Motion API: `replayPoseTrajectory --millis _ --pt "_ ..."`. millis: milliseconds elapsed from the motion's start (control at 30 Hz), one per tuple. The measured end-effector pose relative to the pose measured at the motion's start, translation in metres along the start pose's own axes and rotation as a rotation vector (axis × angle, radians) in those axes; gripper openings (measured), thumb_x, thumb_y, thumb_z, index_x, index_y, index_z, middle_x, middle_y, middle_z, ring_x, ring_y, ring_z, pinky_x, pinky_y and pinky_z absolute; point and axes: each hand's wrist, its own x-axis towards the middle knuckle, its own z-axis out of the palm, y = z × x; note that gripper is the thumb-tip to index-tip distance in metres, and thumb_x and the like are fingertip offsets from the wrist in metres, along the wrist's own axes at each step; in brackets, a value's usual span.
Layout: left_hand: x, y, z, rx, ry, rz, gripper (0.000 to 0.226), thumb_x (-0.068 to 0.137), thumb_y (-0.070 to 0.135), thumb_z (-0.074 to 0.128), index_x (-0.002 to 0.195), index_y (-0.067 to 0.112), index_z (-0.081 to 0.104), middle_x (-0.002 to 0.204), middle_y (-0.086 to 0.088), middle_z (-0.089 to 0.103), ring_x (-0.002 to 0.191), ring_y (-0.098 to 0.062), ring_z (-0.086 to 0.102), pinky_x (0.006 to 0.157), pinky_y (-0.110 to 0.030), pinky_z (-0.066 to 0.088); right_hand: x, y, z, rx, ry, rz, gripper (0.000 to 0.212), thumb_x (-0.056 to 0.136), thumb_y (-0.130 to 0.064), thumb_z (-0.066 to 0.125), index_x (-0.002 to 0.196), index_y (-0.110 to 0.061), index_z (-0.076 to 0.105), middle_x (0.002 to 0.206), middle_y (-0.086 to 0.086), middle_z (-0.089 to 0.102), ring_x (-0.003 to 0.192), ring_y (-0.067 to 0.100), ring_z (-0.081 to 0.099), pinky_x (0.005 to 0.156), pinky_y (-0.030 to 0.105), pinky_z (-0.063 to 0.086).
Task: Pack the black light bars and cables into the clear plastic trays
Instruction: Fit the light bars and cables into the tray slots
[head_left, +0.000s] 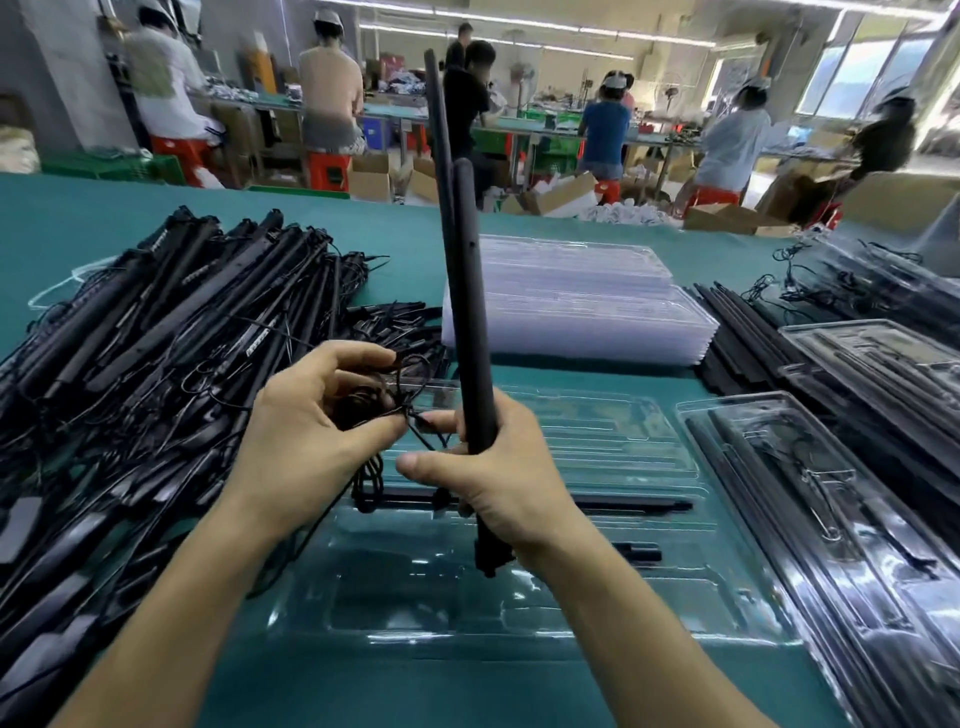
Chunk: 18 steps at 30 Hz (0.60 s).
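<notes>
The right hand (498, 478) is wrapped round the lower end of two black light bars (467, 291). It holds them nearly upright above the open tray (597, 447) on the green bench (363, 223). The left hand (311, 415) pinches the coiled cable (363, 402) that trails from their bottom end. One thin bar (623, 503) lies in a long groove of that tray, and the other slots look unfilled. The step in hand seems to be gathering the cable into a tidy coil before the bars go down. To do it well, keep the loops small and tight between finger and thumb so no strand snags on the loose pile (156, 338) to the left. Then tip the bars flat, line them up with the long grooves, press them in along their whole length, and tuck the coil into a pocket beside them.
</notes>
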Motion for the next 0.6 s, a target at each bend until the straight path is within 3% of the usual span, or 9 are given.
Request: replayPoseTrajectory --millis 67,100,200,300,433,600 --pt "-0.001 0.000 0.001 -0.155 -0.008 -0.054 0.043 0.072 0.007 0.084 0.106 0.028 0.069 0.091 0.003 0.072 0.084 -0.015 0.072 0.071 -0.034 0.062 0.002 0.002 0.002 -0.100 0.018 -0.040 0.037 0.068 -0.021 0.085 0.096 -0.026 0.062 0.090 -0.002 0.070 0.072 0.007 0.066 0.065 0.035 0.058" --pt "-0.001 0.000 0.001 -0.216 -0.012 -0.076 0.038 0.071 0.012 0.083 0.104 0.025 0.070 0.090 0.001 0.073 0.082 -0.017 0.072 0.068 -0.032 0.062 0.002 0.004 0.000 -0.126 0.017 -0.061 0.031 0.071 -0.023 0.083 0.093 -0.023 0.062 0.081 -0.005 0.068 0.069 0.009 0.065 0.062 0.036 0.056" --pt "-0.001 -0.001 0.001 -0.282 -0.037 -0.116 0.032 0.068 0.020 0.081 0.099 0.020 0.073 0.090 -0.003 0.075 0.079 -0.019 0.073 0.063 -0.027 0.060 0.002 0.002 -0.010 -0.042 0.032 -0.063 0.027 0.076 -0.023 0.082 0.075 -0.019 0.056 0.061 -0.006 0.058 0.054 0.013 0.061 0.041 0.022 0.042" --pt "-0.002 -0.001 0.003 -0.274 -0.087 -0.141 0.036 0.067 0.025 0.081 0.102 0.024 0.073 0.089 -0.005 0.075 0.071 -0.024 0.074 0.057 -0.028 0.059 0.005 0.000 -0.026 -0.048 0.061 -0.044 0.023 0.079 -0.023 0.081 0.067 -0.022 0.061 0.059 0.002 0.064 0.056 0.027 0.063 0.037 0.023 0.040" --pt "-0.003 -0.003 0.000 -0.207 -0.080 -0.162 0.052 0.057 0.038 0.087 0.106 0.041 0.069 0.099 0.001 0.072 0.061 -0.026 0.072 0.050 -0.030 0.057 0.011 -0.005 -0.043 0.132 0.034 -0.007 0.022 0.078 -0.021 0.081 0.067 -0.019 0.061 0.058 0.001 0.059 0.047 0.011 0.043 0.036 0.019 0.032" --pt "-0.005 -0.004 -0.009 -0.070 -0.118 -0.159 0.059 0.052 0.046 0.089 0.108 0.044 0.069 0.103 0.016 0.069 0.083 -0.017 0.071 0.073 -0.036 0.061 0.020 -0.016 -0.064 0.399 0.077 0.045 0.018 0.069 -0.029 0.079 0.066 -0.021 0.063 0.057 -0.001 0.053 0.045 0.006 0.037 0.035 0.015 0.030"
